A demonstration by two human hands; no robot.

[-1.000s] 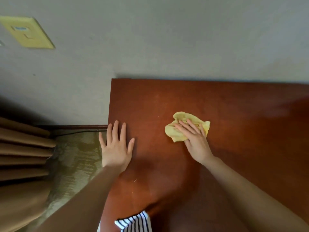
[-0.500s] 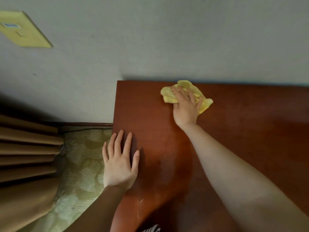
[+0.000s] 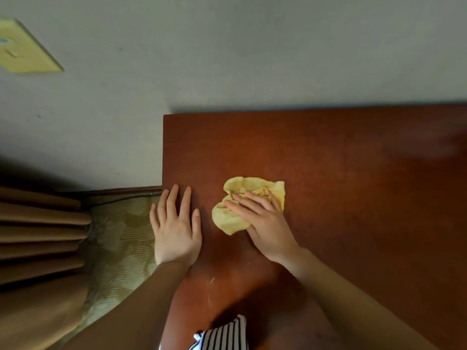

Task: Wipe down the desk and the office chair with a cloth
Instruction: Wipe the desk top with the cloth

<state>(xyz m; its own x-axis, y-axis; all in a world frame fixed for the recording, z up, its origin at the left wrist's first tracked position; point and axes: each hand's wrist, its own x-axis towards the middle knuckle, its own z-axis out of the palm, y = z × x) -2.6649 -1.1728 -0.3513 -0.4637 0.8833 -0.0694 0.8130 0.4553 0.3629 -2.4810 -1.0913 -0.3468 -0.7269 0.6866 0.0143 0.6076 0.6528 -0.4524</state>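
Bench: reddish-brown wooden top (image 3: pixel 353 198), pushed right up against the grey wall (image 3: pixel 252 59). Its left edge and back-left corner are in view.
Cloth: yellow and all scrunched up (image 3: pixel 250 186). It's lying on the bench near the left edge, about halfway between the wall and the person.
Right hand: sitting on top of the cloth (image 3: pixel 267 223), fingers pretty straight and fanned out, pressing it onto the wood. Grip is wide, nothing curled round the cloth. Can't see the thumb.
Left hand: palm down on the bench right at its left edge (image 3: pixel 175 231), fingers spread, little-finger side hanging over the edge. Grip wide, holding nothing. It's just beside the cloth, not touching it.
Floor: greenish patterned carpet (image 3: pixel 121 236) left of the bench, with a dark cable (image 3: pixel 118 199) running along the baseboard (image 3: pixel 121 192).
Curtain: brown folds (image 3: pixel 38 236) at the far left.
Wall extra: a yellow plate (image 3: pixel 22 49) up in the top-left.
Bottom edge: a bit of black-and-white striped fabric (image 3: pixel 225 334) showing.
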